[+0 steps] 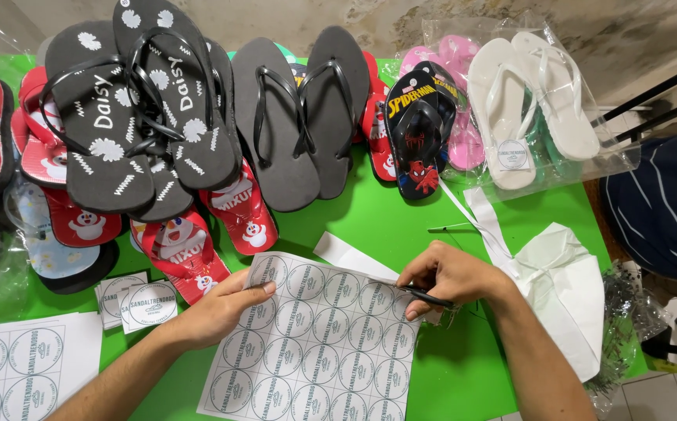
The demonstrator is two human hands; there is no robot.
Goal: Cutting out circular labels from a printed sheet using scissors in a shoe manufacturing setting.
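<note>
Label sheet (315,343) under both hands: thin matt paper. Black flip-flops (295,117) beyond sheet: matt foam rubber, glossy straps. White flip-flops (533,101) right of black pair: glossy clear plastic bag (619,160) around them. Table (401,210): smooth green surface, slight sheen.

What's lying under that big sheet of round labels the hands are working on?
Under the label sheet the green table shows all round, and a white paper strip pokes out beneath its top edge. How far that strip runs underneath is covered by the sheet.
</note>
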